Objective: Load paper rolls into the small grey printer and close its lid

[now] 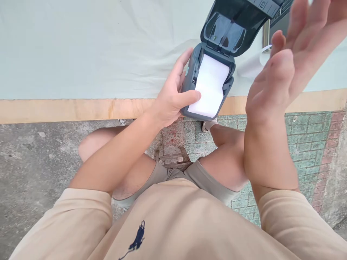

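Note:
My left hand (176,90) is closed around the left side of a dark grey portable label printer (186,86), with its thumb on the white paper (213,81) inside. The printer's black lid (230,25), with a clear window, is swung up and away from the body. It is tilted over the table's front edge. My right hand (287,68) is raised to the right of the printer, apart from it. Its fingers are stretched out, holding nothing, and some run out of the top of the view.
A pale cloth (89,47) covers the table, which has a wooden front edge (67,110). Behind my right hand lie a curled white paper (251,68) and a dark object with slots or keys (283,27), partly hidden. A small wooden stool (173,159) shows between my legs.

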A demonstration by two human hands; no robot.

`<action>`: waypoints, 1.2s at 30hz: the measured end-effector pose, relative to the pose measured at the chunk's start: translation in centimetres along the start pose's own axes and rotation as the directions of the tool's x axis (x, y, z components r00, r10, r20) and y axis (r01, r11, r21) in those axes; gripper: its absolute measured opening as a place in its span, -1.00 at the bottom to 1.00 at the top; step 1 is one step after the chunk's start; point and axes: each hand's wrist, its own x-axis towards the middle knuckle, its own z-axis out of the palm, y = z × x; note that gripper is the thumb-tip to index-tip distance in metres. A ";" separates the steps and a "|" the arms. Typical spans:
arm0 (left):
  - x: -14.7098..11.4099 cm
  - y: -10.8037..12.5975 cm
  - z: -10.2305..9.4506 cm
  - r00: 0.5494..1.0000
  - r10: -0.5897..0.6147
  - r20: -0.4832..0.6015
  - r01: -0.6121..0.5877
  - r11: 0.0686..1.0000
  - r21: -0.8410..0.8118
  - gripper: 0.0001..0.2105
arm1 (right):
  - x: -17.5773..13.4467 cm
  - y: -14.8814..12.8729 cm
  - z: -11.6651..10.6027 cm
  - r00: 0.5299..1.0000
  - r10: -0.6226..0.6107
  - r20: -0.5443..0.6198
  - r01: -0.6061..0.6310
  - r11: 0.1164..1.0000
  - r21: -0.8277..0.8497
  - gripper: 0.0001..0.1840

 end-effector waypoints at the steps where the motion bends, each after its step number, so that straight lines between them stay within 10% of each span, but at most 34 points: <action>1: 0.0 -0.1 0.0 1.000 0.005 -0.008 -0.005 1.000 0.001 -0.16 | 0.0 0.1 -0.2 1.000 0.021 0.000 -0.021 1.000 0.021 -0.45; 10: -0.5 0.0 0.4 0.997 0.080 0.023 -0.077 0.990 -0.119 -0.59 | 2.8 -4.7 2.1 0.956 0.008 -0.293 0.086 0.948 0.307 -0.45; 19: -0.4 0.4 0.8 1.000 0.018 -0.023 -0.020 0.994 -0.104 -0.75 | 3.3 -4.2 3.1 0.983 0.171 0.070 -0.167 0.664 0.728 -0.28; 29: 0.0 0.4 0.8 0.995 -0.031 -0.093 0.018 0.991 -0.135 -0.67 | 3.5 -4.3 2.8 0.958 0.263 0.117 -0.256 0.590 0.766 -0.42; 36: 0.3 0.3 0.7 0.974 -0.027 -0.226 -0.010 0.987 -0.158 -0.76 | 2.4 -4.3 1.2 0.984 0.006 -0.177 0.045 0.959 0.279 -0.33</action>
